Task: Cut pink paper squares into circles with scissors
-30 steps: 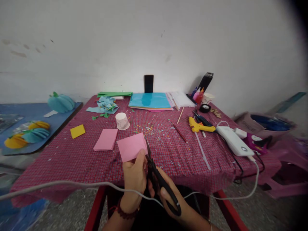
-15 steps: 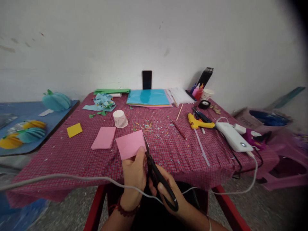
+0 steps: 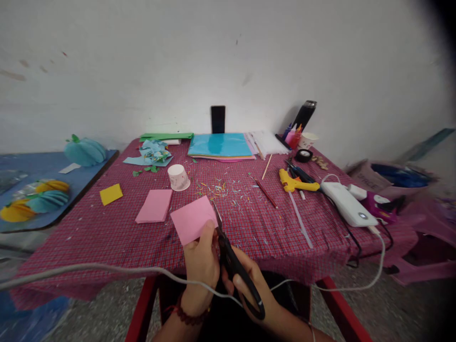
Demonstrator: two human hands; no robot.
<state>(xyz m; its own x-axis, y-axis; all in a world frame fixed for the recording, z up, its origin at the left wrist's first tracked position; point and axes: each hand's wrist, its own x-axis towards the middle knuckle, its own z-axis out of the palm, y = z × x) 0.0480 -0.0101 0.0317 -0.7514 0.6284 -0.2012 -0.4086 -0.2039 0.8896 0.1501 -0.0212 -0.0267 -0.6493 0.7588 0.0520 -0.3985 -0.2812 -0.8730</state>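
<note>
Between the thumb and fingers of my left hand [image 3: 202, 263] is a pink paper square [image 3: 192, 219], held above the front of the table. My right hand [image 3: 251, 275] grips black-handled scissors [image 3: 233, 261] with fingers through the loops. The scissor blades [image 3: 218, 217] point up and away from me, along the right edge of the pink paper. Whether the paper lies between the blades I cannot tell. A stack of pink paper [image 3: 154, 206] lies to the left of the held square, and a white paper cup [image 3: 178, 177] stands upside down behind it.
Paper scraps [image 3: 228, 190] litter the checked tablecloth [image 3: 117, 237]. A yellow glue gun [image 3: 297, 182], red pencil [image 3: 266, 192] and white power bank [image 3: 348, 204] lie to the right. Coloured sheets [image 3: 220, 145] and a phone [image 3: 218, 119] are at the back. A white cable [image 3: 117, 269] crosses in front.
The pink square has tilted, its left side dipping toward me, and turned slightly against the scissors. Both hands keep their holds. The whole view has shifted a little.
</note>
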